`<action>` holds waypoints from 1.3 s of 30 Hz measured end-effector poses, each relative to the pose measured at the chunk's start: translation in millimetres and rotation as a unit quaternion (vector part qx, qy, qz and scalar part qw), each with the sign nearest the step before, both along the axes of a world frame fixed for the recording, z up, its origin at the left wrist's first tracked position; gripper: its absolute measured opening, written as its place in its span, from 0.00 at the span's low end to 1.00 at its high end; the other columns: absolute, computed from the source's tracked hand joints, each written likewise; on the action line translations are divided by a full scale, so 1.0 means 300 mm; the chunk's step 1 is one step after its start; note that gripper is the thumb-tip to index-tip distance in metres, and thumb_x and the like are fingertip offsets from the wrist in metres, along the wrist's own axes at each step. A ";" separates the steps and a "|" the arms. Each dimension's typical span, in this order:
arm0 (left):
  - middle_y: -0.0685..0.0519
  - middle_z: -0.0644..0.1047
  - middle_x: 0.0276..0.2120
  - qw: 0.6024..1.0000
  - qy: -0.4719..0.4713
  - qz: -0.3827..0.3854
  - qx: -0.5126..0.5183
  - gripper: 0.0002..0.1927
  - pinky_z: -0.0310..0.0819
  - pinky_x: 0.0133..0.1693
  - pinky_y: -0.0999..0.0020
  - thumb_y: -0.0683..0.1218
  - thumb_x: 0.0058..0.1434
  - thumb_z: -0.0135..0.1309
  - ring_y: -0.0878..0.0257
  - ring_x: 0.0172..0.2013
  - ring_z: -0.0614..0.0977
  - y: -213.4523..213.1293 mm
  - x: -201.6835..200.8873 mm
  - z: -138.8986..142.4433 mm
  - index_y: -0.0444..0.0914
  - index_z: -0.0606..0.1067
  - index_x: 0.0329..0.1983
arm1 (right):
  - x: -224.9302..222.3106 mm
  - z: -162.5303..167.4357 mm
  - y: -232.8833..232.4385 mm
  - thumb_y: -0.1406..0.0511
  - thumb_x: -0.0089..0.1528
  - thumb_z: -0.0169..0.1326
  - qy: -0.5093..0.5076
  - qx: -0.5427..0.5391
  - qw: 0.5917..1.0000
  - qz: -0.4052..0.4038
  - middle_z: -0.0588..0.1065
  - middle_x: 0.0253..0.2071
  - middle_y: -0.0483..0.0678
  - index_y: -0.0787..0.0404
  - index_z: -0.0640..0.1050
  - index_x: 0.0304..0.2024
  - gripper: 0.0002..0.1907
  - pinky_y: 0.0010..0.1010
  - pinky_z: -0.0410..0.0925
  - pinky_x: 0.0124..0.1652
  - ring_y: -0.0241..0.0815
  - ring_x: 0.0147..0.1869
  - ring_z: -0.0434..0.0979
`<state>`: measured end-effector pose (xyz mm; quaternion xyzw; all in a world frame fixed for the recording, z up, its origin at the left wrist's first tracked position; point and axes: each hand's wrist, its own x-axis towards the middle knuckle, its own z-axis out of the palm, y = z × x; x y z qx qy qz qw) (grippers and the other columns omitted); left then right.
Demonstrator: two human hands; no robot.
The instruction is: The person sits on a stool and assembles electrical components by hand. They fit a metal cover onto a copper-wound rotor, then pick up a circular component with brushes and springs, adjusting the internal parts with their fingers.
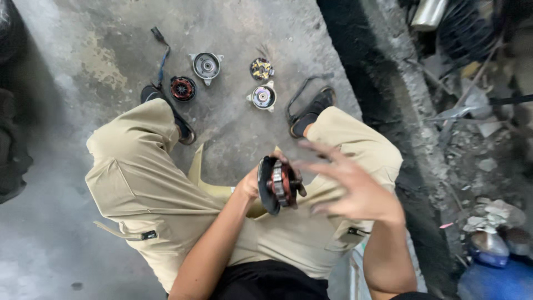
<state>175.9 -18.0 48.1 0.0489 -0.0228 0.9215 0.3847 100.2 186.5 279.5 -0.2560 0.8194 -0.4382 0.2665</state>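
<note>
I am squatting over a concrete floor in khaki trousers. My left hand (251, 183) grips a round motor part (277, 183) with a black outer ring and copper-red windings, held on edge between my knees. Just right of it, my right hand (350, 183) is spread with fingers apart and blurred, holding nothing. On the floor ahead lie a copper-wound stator (182, 88), a grey metal end cover (206, 66), a second grey cover (262, 96) and a small dark round piece with yellow bits (261, 69).
A blue wire with a black plug (161, 53) lies by the stator. My sandalled feet (311, 114) flank the parts. A dark raised kerb (383, 83) runs along the right, with rubble, scrap and a blue container (494, 278) beyond it.
</note>
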 end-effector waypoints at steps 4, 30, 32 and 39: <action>0.44 0.72 0.61 0.994 -0.042 0.052 -0.082 0.45 0.78 0.56 0.47 0.39 0.48 0.72 0.47 0.56 0.79 0.025 -0.016 -0.049 0.41 0.64 0.69 | -0.002 -0.148 -0.058 0.59 0.48 0.73 -0.077 -0.011 0.997 -0.013 0.59 0.75 0.59 0.53 0.66 0.69 0.49 0.43 0.62 0.66 0.59 0.75 0.63; 0.38 0.75 0.56 0.561 0.171 0.332 -0.738 0.27 0.73 0.59 0.55 0.48 0.61 0.63 0.46 0.56 0.79 0.196 -0.125 0.328 0.32 0.70 0.61 | 0.071 -0.626 -0.006 0.53 0.73 0.44 -0.313 -0.280 0.827 -0.375 0.68 0.62 0.45 0.58 0.64 0.68 0.26 0.31 0.62 0.64 0.35 0.65 0.67; 0.40 0.79 0.46 0.588 0.092 0.306 -0.743 0.25 0.77 0.52 0.59 0.49 0.59 0.63 0.50 0.46 0.82 0.237 -0.242 0.235 0.32 0.72 0.56 | -0.044 -0.656 -0.011 0.51 0.71 0.45 -0.419 -0.267 0.760 -0.420 0.70 0.53 0.43 0.56 0.67 0.60 0.21 0.34 0.67 0.56 0.36 0.57 0.71; 0.42 0.80 0.52 0.662 0.073 0.341 -0.664 0.22 0.72 0.58 0.62 0.46 0.67 0.55 0.57 0.54 0.81 0.289 -0.493 -0.106 0.32 0.71 0.62 | -0.370 -0.780 -0.079 0.51 0.68 0.55 -0.404 -0.173 0.733 -0.518 0.74 0.44 0.50 0.65 0.72 0.54 0.25 0.39 0.69 0.47 0.42 0.47 0.74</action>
